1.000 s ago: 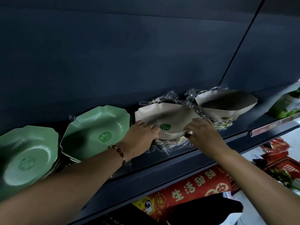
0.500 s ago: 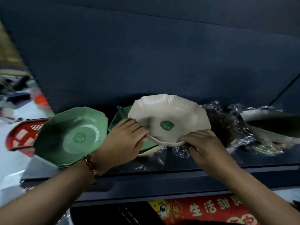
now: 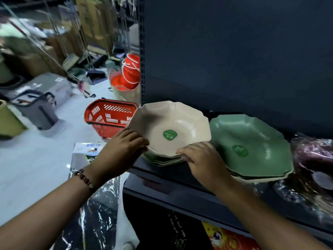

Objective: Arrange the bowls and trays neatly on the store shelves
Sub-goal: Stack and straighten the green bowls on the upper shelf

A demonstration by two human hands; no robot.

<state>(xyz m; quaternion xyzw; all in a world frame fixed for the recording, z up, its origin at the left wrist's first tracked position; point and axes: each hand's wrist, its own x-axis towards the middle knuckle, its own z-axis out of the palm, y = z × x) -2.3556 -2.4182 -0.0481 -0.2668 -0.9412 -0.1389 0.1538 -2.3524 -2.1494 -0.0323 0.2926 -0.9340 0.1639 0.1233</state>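
- The cream bowl (image 3: 171, 129) sits at the shelf's (image 3: 180, 184) left end, just beside the green bowl (image 3: 252, 147).
- Our left hand (image 3: 124, 148) and right hand (image 3: 201, 157) both grip its near rim.

My cream ribbed bowl (image 3: 171, 127) hides the stack (image 3: 162, 160) beneath; the plastic-wrapped goods (image 3: 313, 159) at right blur.

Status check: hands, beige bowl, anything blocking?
Left hand and right hand both grip beige bowl. Bowl tilted over shelf-end stack. Green bowl beside. Nothing blocking.
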